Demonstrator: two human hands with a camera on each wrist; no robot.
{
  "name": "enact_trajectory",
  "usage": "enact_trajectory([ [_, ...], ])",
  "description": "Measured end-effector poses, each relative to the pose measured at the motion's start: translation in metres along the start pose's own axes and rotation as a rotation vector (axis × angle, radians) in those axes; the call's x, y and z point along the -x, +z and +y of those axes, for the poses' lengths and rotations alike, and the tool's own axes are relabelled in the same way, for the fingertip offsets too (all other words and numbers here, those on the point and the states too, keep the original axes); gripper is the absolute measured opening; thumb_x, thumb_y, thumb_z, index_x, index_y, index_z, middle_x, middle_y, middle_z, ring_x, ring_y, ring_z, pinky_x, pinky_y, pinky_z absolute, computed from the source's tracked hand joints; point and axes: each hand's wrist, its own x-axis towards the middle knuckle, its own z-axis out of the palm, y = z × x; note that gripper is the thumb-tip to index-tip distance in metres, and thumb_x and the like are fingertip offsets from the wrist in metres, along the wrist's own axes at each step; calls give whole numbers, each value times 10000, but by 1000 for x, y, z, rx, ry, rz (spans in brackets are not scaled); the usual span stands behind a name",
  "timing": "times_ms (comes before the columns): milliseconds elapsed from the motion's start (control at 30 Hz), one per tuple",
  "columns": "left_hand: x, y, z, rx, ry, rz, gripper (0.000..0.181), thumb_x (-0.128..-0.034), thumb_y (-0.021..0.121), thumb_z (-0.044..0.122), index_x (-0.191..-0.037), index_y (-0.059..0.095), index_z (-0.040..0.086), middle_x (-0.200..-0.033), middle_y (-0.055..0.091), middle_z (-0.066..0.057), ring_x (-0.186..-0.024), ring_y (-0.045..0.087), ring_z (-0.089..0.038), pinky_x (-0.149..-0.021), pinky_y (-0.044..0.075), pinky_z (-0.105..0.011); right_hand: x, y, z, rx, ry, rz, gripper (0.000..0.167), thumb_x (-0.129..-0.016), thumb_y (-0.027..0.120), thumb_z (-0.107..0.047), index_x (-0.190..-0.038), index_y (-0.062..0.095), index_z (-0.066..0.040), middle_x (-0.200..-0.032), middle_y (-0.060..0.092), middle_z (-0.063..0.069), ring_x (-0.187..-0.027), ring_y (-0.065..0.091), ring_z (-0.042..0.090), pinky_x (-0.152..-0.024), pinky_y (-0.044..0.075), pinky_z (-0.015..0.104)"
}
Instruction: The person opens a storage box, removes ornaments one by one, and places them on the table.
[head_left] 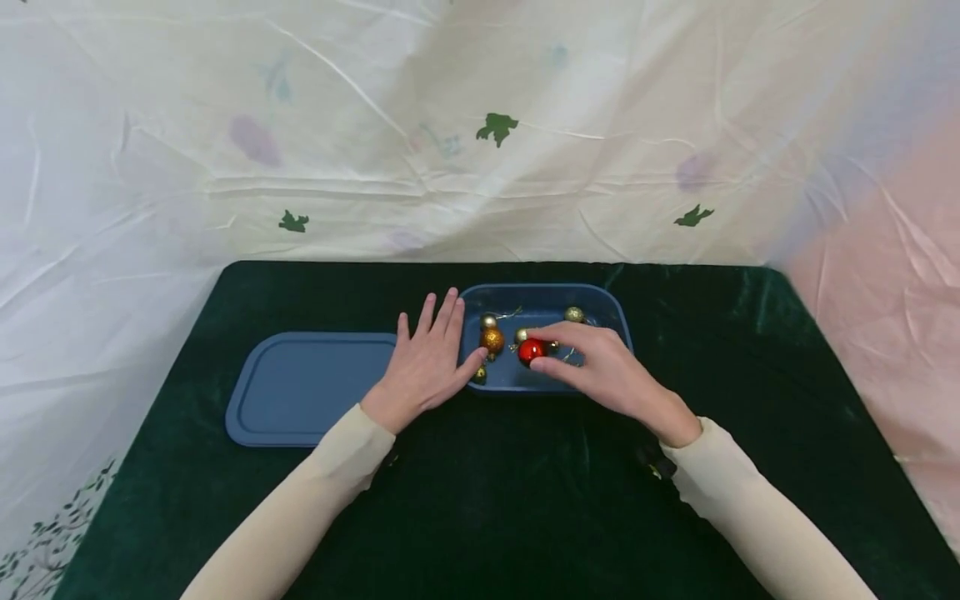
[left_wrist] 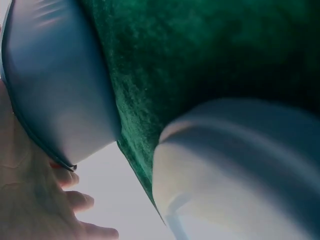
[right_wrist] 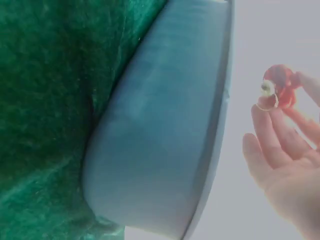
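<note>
A red Christmas bauble (head_left: pixel 531 352) is pinched between the thumb and fingers of my right hand (head_left: pixel 607 371), over the blue box (head_left: pixel 536 288). In the right wrist view this bauble (right_wrist: pixel 281 77) shows its cap and a thin loop, higher than the box rim. My left hand (head_left: pixel 422 367) rests its spread, straight fingers at the box's left edge. Inside the box lie an orange-gold bauble (head_left: pixel 492 340), a gold glitter bauble (head_left: pixel 573 314) and several small gold ones. My right hand hides part of the box's contents.
A flat blue lid (head_left: pixel 307 387) lies left of the box, partly under my left hand and forearm. Dark green cloth (head_left: pixel 495 508) covers the table. A pale curtain (head_left: pixel 585 150) hangs behind the table's far edge.
</note>
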Motion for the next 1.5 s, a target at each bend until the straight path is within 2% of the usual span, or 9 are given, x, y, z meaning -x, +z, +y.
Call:
enact_trajectory([
  [233, 3, 0, 1, 9, 16, 23, 886, -1042, 313, 661, -1659, 123, 54, -1735, -18, -85, -1593, 1, -303, -1226, 47, -658, 34, -8, -10, 37, 38, 222, 413, -957, 766, -208, -1355, 690, -133, -1254, 722, 19, -1048, 663, 136, -891, 556, 398],
  [467, 5, 0, 0, 38, 25, 30, 891, -1041, 329, 657, -1657, 120, 49, -1731, -28, -79, -1593, 3, -272, -1238, 39, -630, 63, -20, -10, 97, -33, 400, 472, -880, 804, -27, -1335, 703, -107, -1261, 726, 47, -1125, 661, 104, -1004, 448, 148],
  [667, 8, -1, 1, 35, 16, 21, 900, -1037, 318, 667, -1659, 103, 53, -1735, -21, -85, -1593, -10, -267, -1238, 35, -629, 85, -29, -5, 154, -13, 516, 472, -847, 820, 7, -1298, 724, -95, -1214, 744, 65, -1110, 629, -41, -981, 438, 111],
  [800, 8, -3, 0, 50, 8, 26, 903, -1037, 336, 662, -1659, 99, 53, -1735, -26, -79, -1594, -13, -267, -1237, 32, -633, 95, -34, 5, 183, 42, 558, 465, -857, 811, 9, -1301, 724, -101, -1208, 744, 82, -1101, 621, -45, -974, 418, 94],
  [1067, 5, 0, -1, 57, 8, 12, 916, -1032, 337, 674, -1662, 74, 62, -1732, -64, -57, -1594, -23, -273, -1234, 42, -639, 119, -40, 38, 253, 233, 535, 388, -933, 784, -135, -1313, 713, -105, -1218, 737, 128, -1040, 683, 318, -907, 367, 47],
  [1133, 4, 2, -1, 63, 10, 9, 920, -1030, 343, 676, -1662, 73, 64, -1732, -63, -56, -1594, -26, -275, -1233, 44, -642, 125, -41, 45, 267, 272, 505, 379, -948, 773, -168, -1315, 709, -99, -1231, 731, 138, -1055, 681, 331, -907, 380, 75],
  [1233, 3, 3, -1, 64, 4, -2, 923, -1029, 356, 674, -1662, 62, 71, -1731, -73, -49, -1594, -32, -280, -1232, 38, -643, 129, -43, 54, 289, 297, 454, 372, -966, 754, -196, -1316, 701, -81, -1247, 720, 161, -1078, 678, 349, -955, 499, 282],
  [1333, 2, 3, -1, 59, 3, 1, 925, -1029, 367, 672, -1662, 63, 68, -1732, -68, -47, -1595, -27, -286, -1230, 45, -650, 128, -44, 62, 313, 284, 410, 377, -972, 746, -207, -1316, 696, -60, -1244, 714, 187, -943, 685, 327, -803, 543, 432],
  [1500, 3, 4, 0, 60, 6, 0, 921, -1033, 377, 660, -1662, 65, 64, -1733, -65, -52, -1597, -9, -295, -1227, 56, -657, 119, -40, 74, 336, 282, 339, 391, -985, 735, -256, -1313, 694, -47, -1217, 725, 186, -753, 607, 219, -622, 474, 325],
])
